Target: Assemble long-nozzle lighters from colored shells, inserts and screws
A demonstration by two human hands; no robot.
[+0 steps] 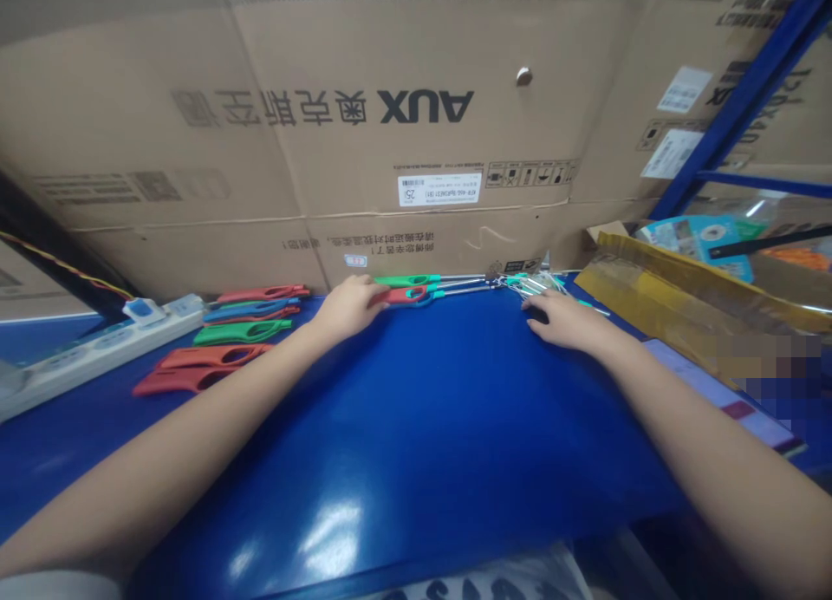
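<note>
At the back of the blue table (442, 409), my left hand (349, 308) lies over the handle end of a red tool (408, 296) with a metal rod. Its fingers are closed round that end. A green-handled tool (416, 280) lies just behind it. My right hand (557, 319) has its thumb and fingers apart, beside a pile of thin metal rods with green tips (534, 283); nothing shows in its grasp. Left of my left hand lie several loose handle pieces, among them a green one (243, 331) and a red one (178, 380).
A big cardboard panel (312, 175) stands along the back edge. On the left is a white power strip (110, 348). To the right are an open carton with yellow tape (676, 301), a phone-like device (721, 392) and a blue metal frame (734, 106).
</note>
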